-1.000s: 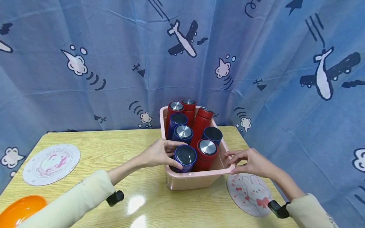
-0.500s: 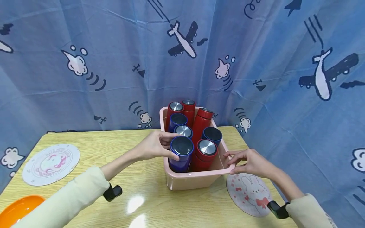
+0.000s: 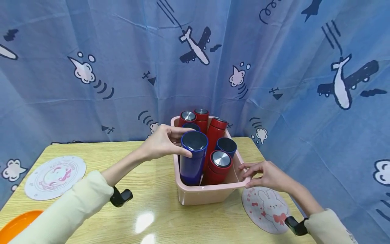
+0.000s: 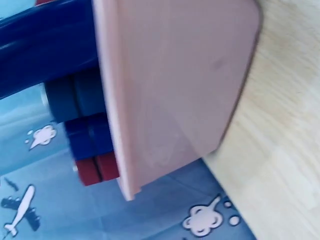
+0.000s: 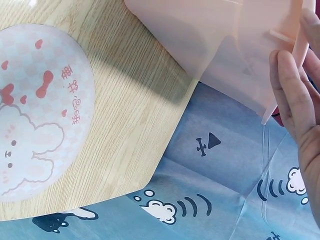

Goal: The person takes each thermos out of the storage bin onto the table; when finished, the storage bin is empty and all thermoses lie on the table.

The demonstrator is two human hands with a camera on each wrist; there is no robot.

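Observation:
My left hand point(image 3: 163, 142) grips a dark blue thermos bottle point(image 3: 192, 166) by its upper part, thumb in front and fingers behind. The bottle stands upright, raised above its neighbours, its lower end inside the pink bin point(image 3: 204, 196). In the left wrist view the blue thermos point(image 4: 45, 45) juts past the rim of the bin point(image 4: 170, 90). My right hand point(image 3: 268, 173) pinches the bin's right front corner between thumb and fingers, and the right wrist view shows its fingers point(image 5: 295, 95) over the rim. Several red thermoses, among them one with a silver lid point(image 3: 220, 166), and another blue one point(image 3: 226, 145) stand in the bin.
A round bunny mat point(image 3: 266, 210) lies right of the bin on the wooden table point(image 3: 170, 223). Another round mat point(image 3: 55, 178) lies far left, with an orange bowl point(image 3: 18, 225) at the front left. A blue patterned curtain point(image 3: 128, 67) hangs behind the table.
My left hand has lifted the blue thermos, which rises higher out of the bin and now covers the silver-lidded one behind it. My right hand stays on the bin's corner.

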